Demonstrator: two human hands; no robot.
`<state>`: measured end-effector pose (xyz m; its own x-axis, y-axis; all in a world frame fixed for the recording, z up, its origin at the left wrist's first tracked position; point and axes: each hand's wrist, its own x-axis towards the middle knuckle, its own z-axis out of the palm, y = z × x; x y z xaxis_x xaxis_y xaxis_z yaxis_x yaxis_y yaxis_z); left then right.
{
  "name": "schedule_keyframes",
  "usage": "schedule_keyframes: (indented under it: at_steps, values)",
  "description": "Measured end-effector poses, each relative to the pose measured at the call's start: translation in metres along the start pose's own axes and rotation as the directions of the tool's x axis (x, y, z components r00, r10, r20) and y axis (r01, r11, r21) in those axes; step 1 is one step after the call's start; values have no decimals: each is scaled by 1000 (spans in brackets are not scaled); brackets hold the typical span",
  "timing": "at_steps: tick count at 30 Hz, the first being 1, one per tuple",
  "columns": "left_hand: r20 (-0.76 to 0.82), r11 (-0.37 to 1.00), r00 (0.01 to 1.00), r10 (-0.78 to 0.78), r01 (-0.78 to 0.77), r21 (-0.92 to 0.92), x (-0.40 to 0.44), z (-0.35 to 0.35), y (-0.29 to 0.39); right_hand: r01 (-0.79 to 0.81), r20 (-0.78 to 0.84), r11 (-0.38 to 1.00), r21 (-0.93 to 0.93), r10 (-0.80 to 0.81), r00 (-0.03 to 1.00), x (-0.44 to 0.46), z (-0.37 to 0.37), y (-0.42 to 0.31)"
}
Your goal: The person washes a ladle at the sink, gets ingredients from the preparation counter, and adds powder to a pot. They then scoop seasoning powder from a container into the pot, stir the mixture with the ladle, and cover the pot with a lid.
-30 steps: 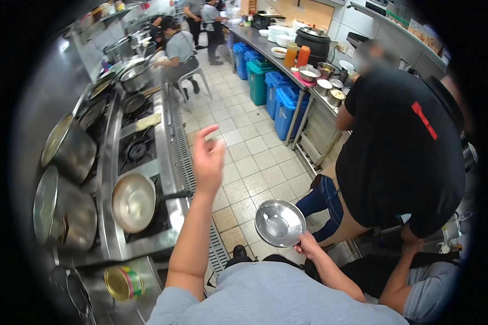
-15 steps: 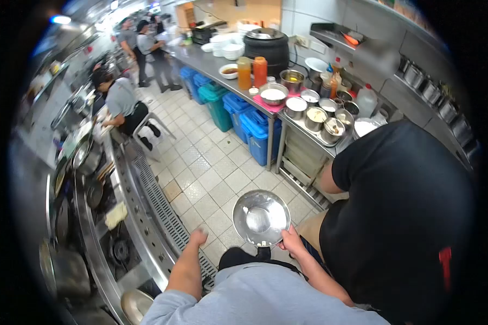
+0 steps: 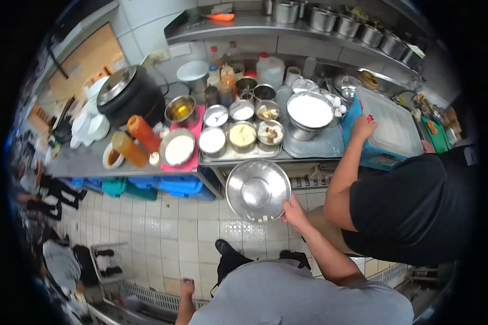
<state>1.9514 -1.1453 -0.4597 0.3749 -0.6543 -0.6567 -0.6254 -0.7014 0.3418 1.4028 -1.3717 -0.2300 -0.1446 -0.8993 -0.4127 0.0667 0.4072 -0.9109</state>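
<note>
My right hand (image 3: 295, 212) grips the rim of a shiny metal mixing bowl (image 3: 257, 190) at its lower right edge. The bowl is tilted so that I look into it; a few small white bits lie near its lower rim. My left hand (image 3: 187, 287) hangs low over the tiled floor, fingers curled, with nothing visible in it. Beyond the bowl, the counter carries metal pots of white powder (image 3: 212, 140), a pale yellow one (image 3: 242, 135) and a brown-and-white one (image 3: 269, 134). A larger bowl of white powder (image 3: 310, 110) sits on a metal tray (image 3: 322, 147).
At right, a co-worker in black (image 3: 412, 211) has a hand (image 3: 364, 129) on a blue crate with a clear lid (image 3: 387, 124). Sauce bottles (image 3: 144, 134), a black soup warmer (image 3: 130, 100) and bowls stand left on the counter. Blue bins (image 3: 181, 187) sit underneath. Another person (image 3: 62, 265) sits at lower left.
My view has turned right from the stoves and aisle to face the counter. The bowl stays in my right hand and is now close to the counter edge. The co-worker's hand and the crate have come into view.
</note>
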Motion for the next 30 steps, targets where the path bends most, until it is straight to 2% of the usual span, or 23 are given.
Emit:
schedule_keyframes:
  at_steps: [1,2,3,4,5,7,8,10,11,14,16,19,21,22,24,25,26,27,28,30]
  values:
    - [-127,993,986,108,-102,56,31,-32,43,-5,-31,998,62,7,999,10,4,-17]
    - [-116,971,964,240,-238,26,70,-58,88,-8,-64,995,101,14,998,12,7,-25]
    - [-214,918,898,384,-396,-16,102,-69,138,-7,-97,990,141,21,995,14,10,-33]
    - [-8,854,859,512,-510,-106,99,-98,224,-2,-145,987,164,26,989,14,11,-35]
    - [57,775,780,624,-608,-172,75,-120,311,5,-174,984,179,27,984,14,11,-35]
    - [152,639,630,762,-690,-340,53,-137,444,31,-265,971,239,34,964,10,11,-30]
    - [74,505,514,855,-789,-350,30,-144,498,47,-290,964,262,32,957,10,11,-27]
    - [9,390,412,911,-856,-339,20,-145,573,60,-313,962,266,28,949,10,7,-25]
    - [20,401,420,907,-849,-344,17,-148,603,60,-307,965,254,22,951,18,3,-30]
    - [40,422,449,893,-802,-424,4,-155,660,104,-331,957,271,-9,943,46,0,-66]
    - [54,393,443,895,-726,-565,15,-152,679,135,-354,953,272,-32,935,72,-2,-94]
    - [82,483,520,851,-710,-512,27,-167,702,170,-315,943,288,-74,946,139,-6,-118]
    - [108,564,591,799,-676,-475,38,-179,708,146,-327,972,186,-79,942,174,1,-127]
    - [51,511,543,838,-748,-425,40,-186,711,130,-331,982,135,-79,940,187,5,-133]
    - [16,486,517,856,-793,-367,60,-195,719,149,-368,979,142,-87,926,209,14,-152]
    - [7,488,510,860,-818,-304,60,-203,725,179,-363,983,44,-152,920,226,13,-150]
    - [42,504,533,845,-767,-398,63,-210,728,199,-355,979,-35,-198,913,232,11,-158]
    - [27,463,494,869,-792,-399,78,-213,729,171,-367,976,-137,-210,906,262,9,-138]
    - [60,482,521,852,-734,-478,69,-222,735,114,-387,975,-192,-182,904,256,10,-153]
    - [97,482,526,845,-669,-566,65,-238,742,73,-384,989,-130,-118,916,253,13,-164]
